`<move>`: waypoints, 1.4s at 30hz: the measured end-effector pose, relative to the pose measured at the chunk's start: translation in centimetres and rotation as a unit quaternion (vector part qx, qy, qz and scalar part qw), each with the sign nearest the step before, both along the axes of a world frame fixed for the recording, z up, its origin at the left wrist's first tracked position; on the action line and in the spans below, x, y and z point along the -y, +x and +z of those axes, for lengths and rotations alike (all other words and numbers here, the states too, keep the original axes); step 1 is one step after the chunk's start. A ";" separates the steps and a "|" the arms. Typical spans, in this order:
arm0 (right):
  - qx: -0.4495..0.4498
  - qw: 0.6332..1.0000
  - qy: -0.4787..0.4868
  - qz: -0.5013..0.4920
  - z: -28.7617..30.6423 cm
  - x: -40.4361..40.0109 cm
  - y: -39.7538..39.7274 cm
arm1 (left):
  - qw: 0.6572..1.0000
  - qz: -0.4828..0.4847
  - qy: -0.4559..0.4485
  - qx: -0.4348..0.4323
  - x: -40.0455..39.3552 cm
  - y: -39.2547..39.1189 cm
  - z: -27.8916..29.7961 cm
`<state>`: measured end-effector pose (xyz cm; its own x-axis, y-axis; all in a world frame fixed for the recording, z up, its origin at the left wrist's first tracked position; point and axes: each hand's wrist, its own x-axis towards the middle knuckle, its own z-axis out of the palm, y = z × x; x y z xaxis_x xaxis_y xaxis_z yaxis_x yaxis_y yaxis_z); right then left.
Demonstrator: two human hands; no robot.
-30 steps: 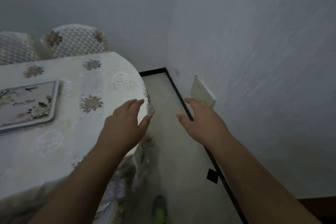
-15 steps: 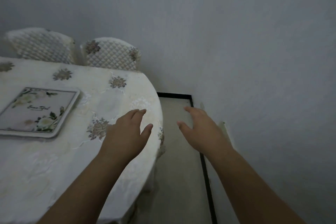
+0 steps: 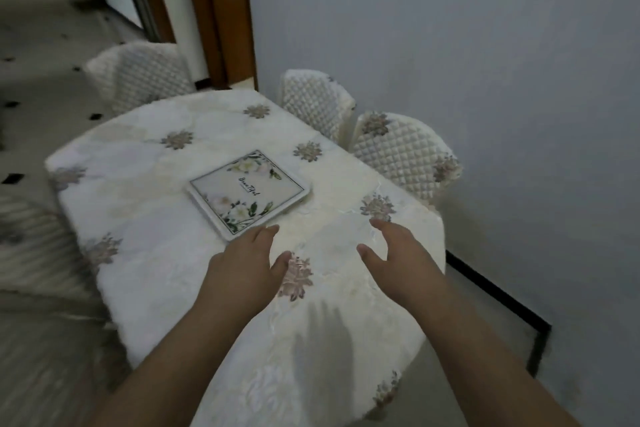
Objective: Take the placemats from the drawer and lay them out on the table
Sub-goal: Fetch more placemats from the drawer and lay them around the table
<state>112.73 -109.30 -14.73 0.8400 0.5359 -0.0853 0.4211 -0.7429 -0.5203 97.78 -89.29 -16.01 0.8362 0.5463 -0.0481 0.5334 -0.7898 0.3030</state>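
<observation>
A table (image 3: pixel 145 218) covered with a white floral cloth fills the middle of the view. On it lies a flat rectangular floral-printed placemat or tray (image 3: pixel 248 193) with a pale rim. My left hand (image 3: pixel 244 263) hovers over the cloth just in front of that piece, fingers relaxed and empty. My right hand (image 3: pixel 398 258) is held above the table's right part, fingers spread loosely, holding nothing. No drawer is in view.
Three quilted white chairs stand around the table: one at the far left (image 3: pixel 138 74) and two along the right side (image 3: pixel 313 100) (image 3: pixel 405 152). A grey wall (image 3: pixel 485 62) runs close on the right. A wooden door frame (image 3: pixel 221 10) stands behind the table.
The view has swung left, from the wall corner and floor onto the whole table. Both hands now sit over the tabletop instead of beyond its edge, still empty.
</observation>
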 end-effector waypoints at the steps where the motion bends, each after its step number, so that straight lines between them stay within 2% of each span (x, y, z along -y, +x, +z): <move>1: 0.002 1.000 -0.002 0.028 0.0 -0.9 1.4 | 1.000 0.029 -0.001 0.000 0.0 0.3 0.0; 5: 0.003 0.991 -0.004 0.130 0.1 -4.6 5.9 | 0.991 0.130 -0.020 0.004 -0.2 1.3 0.5; 11: -0.012 0.976 -0.018 0.216 -0.9 -11.0 9.0 | 0.973 0.230 -0.024 -0.011 -2.3 1.6 0.0; 21: 0.001 0.968 -0.044 0.248 -4.7 -18.0 14.1 | 0.960 0.270 -0.061 -0.041 -9.0 5.6 -4.2; 27: -0.024 0.963 -0.061 0.261 -8.6 -23.5 19.0 | 0.948 0.304 -0.086 -0.045 -13.2 10.1 -7.0; 31: -0.068 0.957 -0.071 0.274 -12.4 -28.0 21.6 | 0.922 0.351 -0.164 -0.023 -16.0 12.5 -11.4; 36: -0.110 0.948 -0.106 0.278 -17.5 -31.5 23.7 | 0.865 0.423 -0.270 0.022 -17.5 14.6 -16.1; 39: -0.136 0.938 -0.136 0.288 -19.9 -32.7 23.7 | 0.843 0.458 -0.280 0.027 -18.1 15.0 -17.9; 42: -0.129 0.939 -0.142 0.286 -21.8 -33.8 23.6 | 0.840 0.472 -0.266 0.025 -18.7 15.0 -19.5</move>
<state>136.33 -75.50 -36.54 0.3536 0.8180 -0.4536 0.6803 -0.5578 -0.4755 112.83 -70.56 -35.50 0.0500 0.8797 -0.4729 0.8220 0.2327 0.5197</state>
